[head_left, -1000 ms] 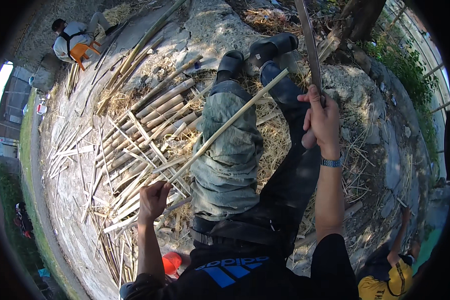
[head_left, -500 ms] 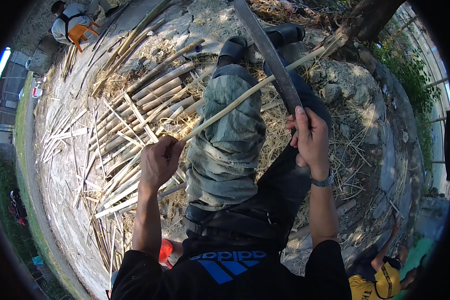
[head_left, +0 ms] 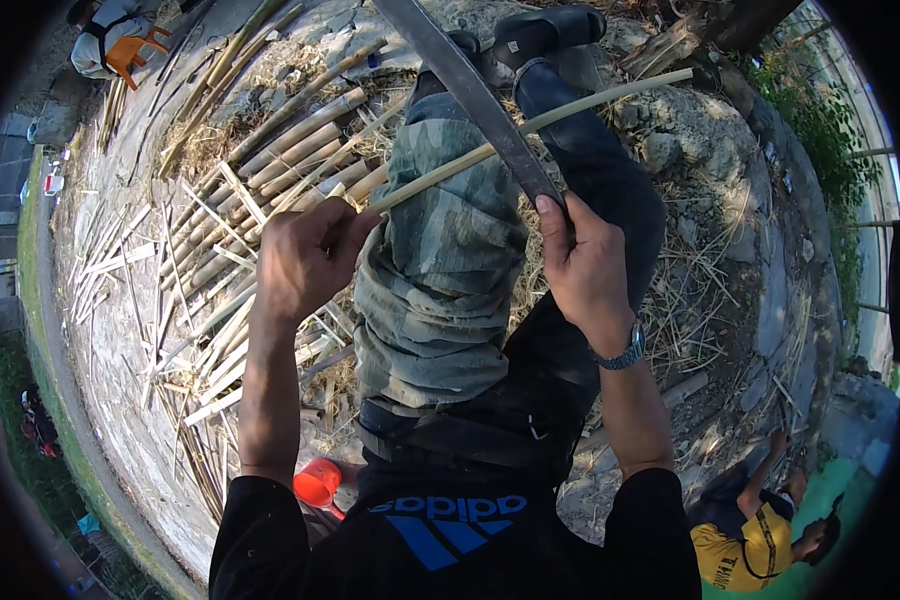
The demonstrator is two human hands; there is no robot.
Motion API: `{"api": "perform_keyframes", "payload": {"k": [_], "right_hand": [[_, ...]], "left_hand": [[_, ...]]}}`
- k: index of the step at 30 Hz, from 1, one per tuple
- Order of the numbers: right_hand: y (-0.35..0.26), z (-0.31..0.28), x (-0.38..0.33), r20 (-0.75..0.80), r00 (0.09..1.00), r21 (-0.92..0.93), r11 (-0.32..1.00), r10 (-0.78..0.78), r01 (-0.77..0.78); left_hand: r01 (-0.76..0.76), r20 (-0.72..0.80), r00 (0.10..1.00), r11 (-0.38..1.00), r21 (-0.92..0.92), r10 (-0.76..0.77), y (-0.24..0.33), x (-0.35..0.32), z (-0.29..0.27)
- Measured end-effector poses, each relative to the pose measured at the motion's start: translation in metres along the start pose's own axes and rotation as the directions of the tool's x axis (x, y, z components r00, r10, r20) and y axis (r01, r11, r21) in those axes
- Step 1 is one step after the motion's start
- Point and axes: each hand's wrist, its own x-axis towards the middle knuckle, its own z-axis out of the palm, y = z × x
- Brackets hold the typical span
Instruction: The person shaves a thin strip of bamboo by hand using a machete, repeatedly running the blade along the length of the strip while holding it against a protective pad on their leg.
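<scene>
The left hand [head_left: 305,258] is closed in a fist around the near end of a long pale bamboo strip [head_left: 570,108], fingers curled tight over it. The strip runs up and to the right from that fist, across a camouflage cloth [head_left: 440,260] draped over the person's left knee, and on past the right leg toward the rocks [head_left: 660,150].

The right hand [head_left: 582,268] grips the handle of a long dark blade [head_left: 470,85], fingers wrapped shut and the thumb laid along the blade's near end. The blade slants up and to the left and crosses the strip just above the cloth; the 2 appear to touch at the crossing. A wristwatch [head_left: 625,352] sits on the right wrist.

Split bamboo [head_left: 270,160] lies in heaps on the ground to the left. An orange cup [head_left: 318,482] stands by the person's left hip. At lower right sits another person in a yellow shirt [head_left: 745,545]; a third crouches at the upper left.
</scene>
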Motion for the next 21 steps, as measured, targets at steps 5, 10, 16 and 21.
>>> {"api": "perform_keyframes", "payload": {"k": [5,10,16,21], "right_hand": [[0.026,-0.007,0.031,-0.201,0.961,0.006,0.981,0.189,-0.192],[0.008,0.015,-0.001,-0.053,0.998,0.018,0.999,0.035,-0.034],[0.018,0.011,0.021,-0.122,0.966,0.084,0.972,0.228,-0.219],[0.009,-0.002,0.007,0.019,0.98,0.082,0.977,0.197,-0.198]], "left_hand": [[-0.024,0.022,0.999,0.999,-0.047,0.025,0.0,0.002,0.001],[-0.018,0.03,0.999,0.998,-0.053,0.02,0.0,0.002,-0.005],[0.048,0.059,0.997,0.993,-0.11,-0.042,0.004,0.0,0.002],[0.166,0.252,0.958,0.98,-0.113,-0.134,-0.005,0.006,-0.015]]}}
